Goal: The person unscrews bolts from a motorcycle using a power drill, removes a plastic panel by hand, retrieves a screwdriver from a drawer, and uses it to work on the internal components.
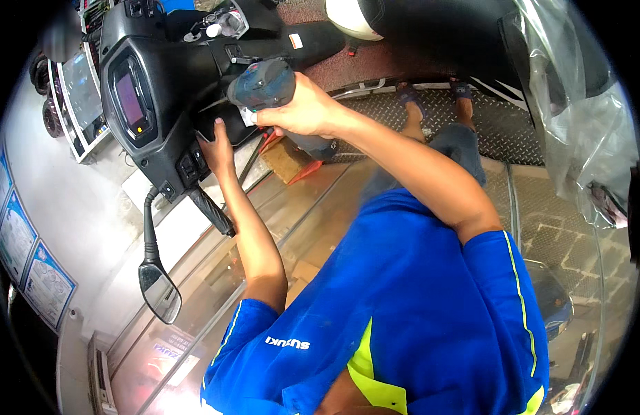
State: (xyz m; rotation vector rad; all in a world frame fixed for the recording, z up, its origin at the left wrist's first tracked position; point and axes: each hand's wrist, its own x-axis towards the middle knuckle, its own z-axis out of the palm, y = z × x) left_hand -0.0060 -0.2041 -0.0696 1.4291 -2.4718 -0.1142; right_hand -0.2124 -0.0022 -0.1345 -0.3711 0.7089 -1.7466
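My right hand (309,107) is closed round the grip of a dark cordless drill (266,81). The drill's body sits above my fist and its lower end (318,146) shows below. Its front end points at the dark inner panel of a black scooter (164,83); whether the tip touches anything is hidden. Close by, my left hand (219,149) holds the edge of the scooter's handlebar cover (188,124), thumb stretched up. Its other fingers are mostly hidden behind my hand and the cover. A lit display (130,100) is set in the cover.
A rubber handlebar grip (212,213) and a mirror (159,294) stick out beside my left forearm. A cardboard box (285,159) lies below the drill. Clear plastic wrap (576,117) hangs over a black seat at the right. Posters (47,280) line the left wall.
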